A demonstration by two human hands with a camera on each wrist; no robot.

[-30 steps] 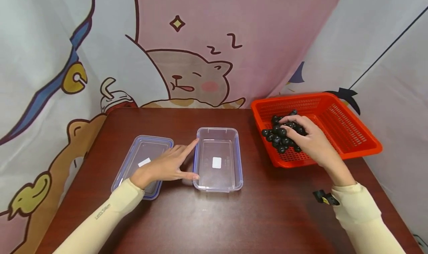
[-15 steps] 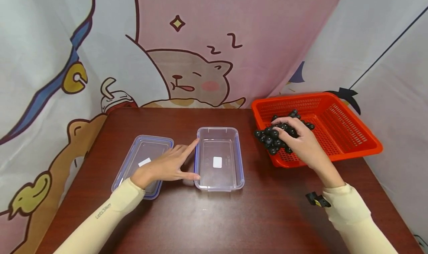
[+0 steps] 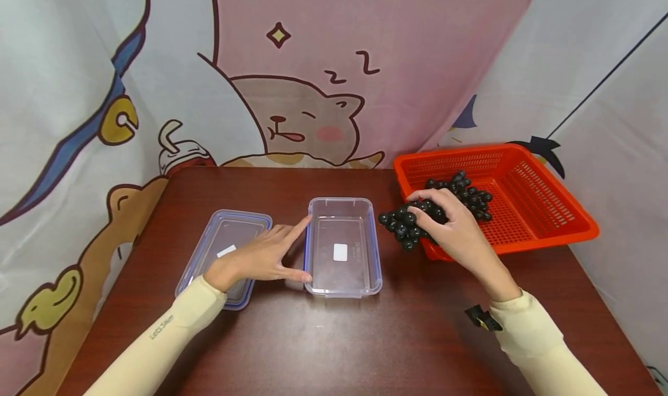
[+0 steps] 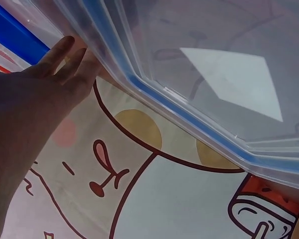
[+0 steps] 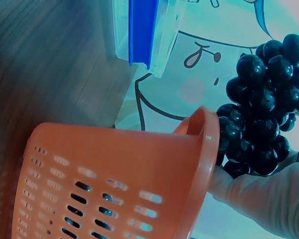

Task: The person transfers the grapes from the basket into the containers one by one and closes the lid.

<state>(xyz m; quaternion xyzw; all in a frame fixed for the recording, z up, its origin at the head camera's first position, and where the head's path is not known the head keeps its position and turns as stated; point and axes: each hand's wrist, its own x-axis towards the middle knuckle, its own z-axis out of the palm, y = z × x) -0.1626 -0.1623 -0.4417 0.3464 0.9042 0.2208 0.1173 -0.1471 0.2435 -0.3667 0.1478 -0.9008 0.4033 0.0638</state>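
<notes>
My right hand (image 3: 449,222) grips a bunch of dark grapes (image 3: 404,228), held up over the left rim of the red basket (image 3: 553,242). In the right wrist view the grapes (image 5: 264,104) hang beside the basket's rim (image 5: 209,144), with thumb and fingers round them. My left hand (image 3: 263,254) is spread, its thumb and index finger touching the left side of the clear food container (image 3: 341,233). That container has blue side edges and a white label inside. Beneath the left hand lies the container's lid (image 3: 229,239).
More dark grapes (image 3: 475,202) lie in the left part of the basket. The brown table (image 3: 313,349) bears everything, and a printed cartoon curtain (image 3: 313,112) stands behind it and along both sides.
My right hand has lifted the bunch of grapes out of the basket and carried it left, toward the container. Other grapes in the basket have come into sight. The left hand stays put.
</notes>
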